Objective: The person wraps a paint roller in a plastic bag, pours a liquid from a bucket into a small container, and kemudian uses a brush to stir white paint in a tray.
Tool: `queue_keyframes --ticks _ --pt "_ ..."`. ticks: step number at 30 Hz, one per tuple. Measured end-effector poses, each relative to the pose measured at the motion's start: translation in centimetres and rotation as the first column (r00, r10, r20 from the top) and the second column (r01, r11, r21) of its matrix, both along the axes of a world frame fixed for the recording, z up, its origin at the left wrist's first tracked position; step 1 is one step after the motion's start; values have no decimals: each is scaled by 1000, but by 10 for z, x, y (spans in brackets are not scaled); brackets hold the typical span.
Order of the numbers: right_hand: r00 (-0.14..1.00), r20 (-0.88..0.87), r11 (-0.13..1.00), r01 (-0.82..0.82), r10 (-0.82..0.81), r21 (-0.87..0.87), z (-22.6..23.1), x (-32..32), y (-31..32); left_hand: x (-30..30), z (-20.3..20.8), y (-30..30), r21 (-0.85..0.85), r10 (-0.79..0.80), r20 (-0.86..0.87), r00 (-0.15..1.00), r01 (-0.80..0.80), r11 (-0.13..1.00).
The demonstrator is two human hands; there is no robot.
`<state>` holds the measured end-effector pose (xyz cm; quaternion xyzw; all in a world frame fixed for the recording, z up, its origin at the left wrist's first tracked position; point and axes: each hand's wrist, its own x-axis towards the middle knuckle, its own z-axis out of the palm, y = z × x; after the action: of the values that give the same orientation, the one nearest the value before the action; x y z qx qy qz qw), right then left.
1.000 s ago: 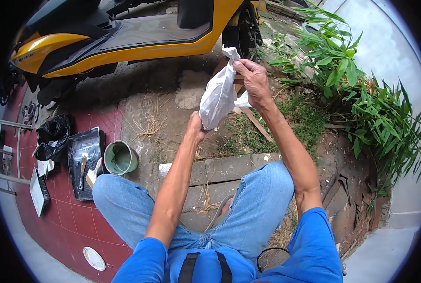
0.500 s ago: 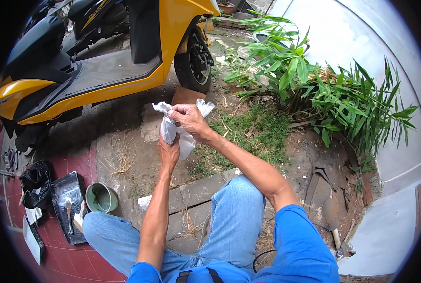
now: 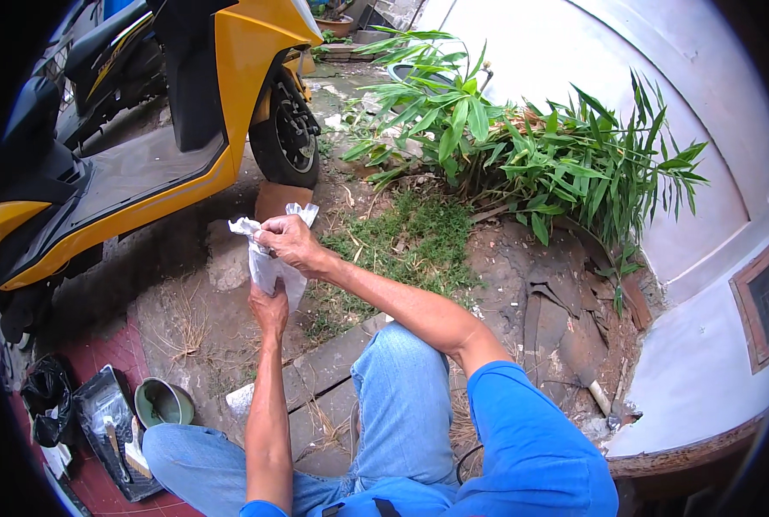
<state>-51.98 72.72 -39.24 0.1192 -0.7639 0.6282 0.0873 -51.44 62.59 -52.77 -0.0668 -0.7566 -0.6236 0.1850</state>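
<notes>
While its crumpled top is pinched, a white plastic bag (image 3: 262, 269) is gripped from below

Because the white plastic bag looks thin and limp, it is presumably held at two heights so that it is kept from sagging. Its upper part is caught between the nearly closed thumb and fingers of the right hand (image 3: 291, 243); its lower part is gripped by the curled left hand (image 3: 269, 310), though how firmly cannot be told. The bag is held out beyond the jeans (image 3: 401, 379), where it is probably more easily handled.

To the left, a black paint tray (image 3: 102, 395) is set between a black plastic bag (image 3: 46, 392) and a green bucket (image 3: 176, 401), probably so that all are kept near. A brush (image 3: 136, 457) is laid inside the tray, perhaps to keep its bristles off the red tiles (image 3: 119, 349). Farther out, a yellow scooter (image 3: 134, 220) is parked.
</notes>
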Motion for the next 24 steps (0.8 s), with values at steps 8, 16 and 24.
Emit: queue_keyframes --ticks 8,16,24 --pt "988 2 988 156 -156 7 -2 1 16 31 3 17 29 -65 7 998 65 997" --pt "914 7 882 393 -405 -262 -17 -24 37 -17 -24 -9 95 4 -13 1000 -3 996" --pt "820 506 270 568 -268 -778 -35 -29 90 28 126 -6 -278 -97 -128 987 58 959"
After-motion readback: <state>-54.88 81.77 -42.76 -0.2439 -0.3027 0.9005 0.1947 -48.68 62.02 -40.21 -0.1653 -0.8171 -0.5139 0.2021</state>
